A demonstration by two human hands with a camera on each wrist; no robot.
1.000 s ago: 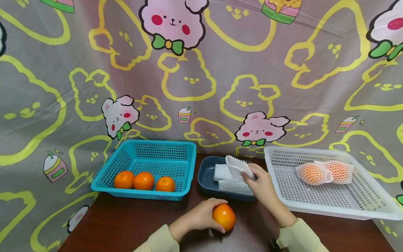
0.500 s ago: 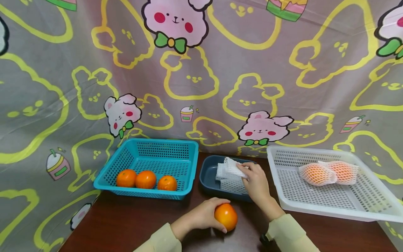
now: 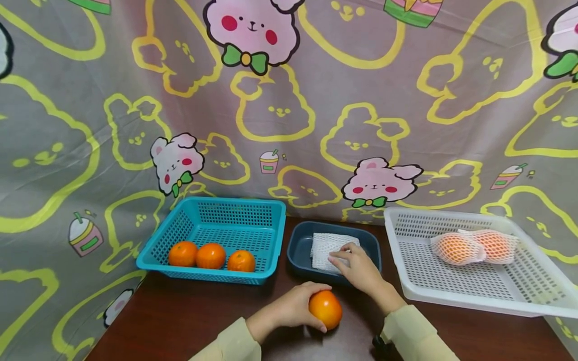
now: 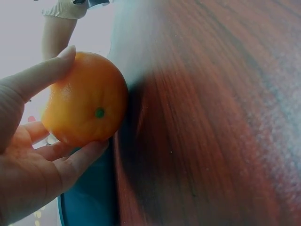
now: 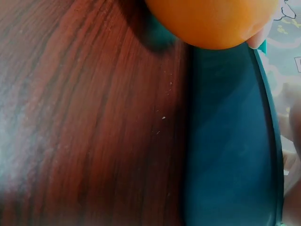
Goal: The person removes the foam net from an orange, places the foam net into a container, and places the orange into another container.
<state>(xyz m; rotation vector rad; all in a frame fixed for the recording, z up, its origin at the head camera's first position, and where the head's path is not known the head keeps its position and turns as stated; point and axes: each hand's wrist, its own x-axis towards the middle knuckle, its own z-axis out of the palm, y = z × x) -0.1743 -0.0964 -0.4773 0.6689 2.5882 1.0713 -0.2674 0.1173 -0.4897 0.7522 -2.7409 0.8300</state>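
Observation:
My left hand (image 3: pixel 294 307) grips an orange (image 3: pixel 327 310) just above or on the table in front of the dark blue tray (image 3: pixel 298 245). In the left wrist view, thumb and fingers curl round the orange (image 4: pixel 89 101), its green stem spot showing. White foam fruit nets (image 3: pixel 327 245) lie flat in the tray. Over them is my right hand (image 3: pixel 361 269), fingertips at the nets; whether they pinch one is not clear. The right wrist view has the tray's outer wall (image 5: pixel 230 132) and the orange (image 5: pixel 216 21), with that hand mostly out of frame.
A turquoise basket (image 3: pixel 266 278) at left contains three oranges (image 3: pixel 211 256). At right, a white basket (image 3: pixel 469 301) contains two fruits in foam nets (image 3: pixel 458 249). Behind everything hangs a patterned cloth (image 3: pixel 280 150). The table (image 3: pixel 171 311) is dark wood.
My right hand has moved down and slightly left; the foam net it held up above the tray now lies low among the others. My left hand keeps its grip on the orange.

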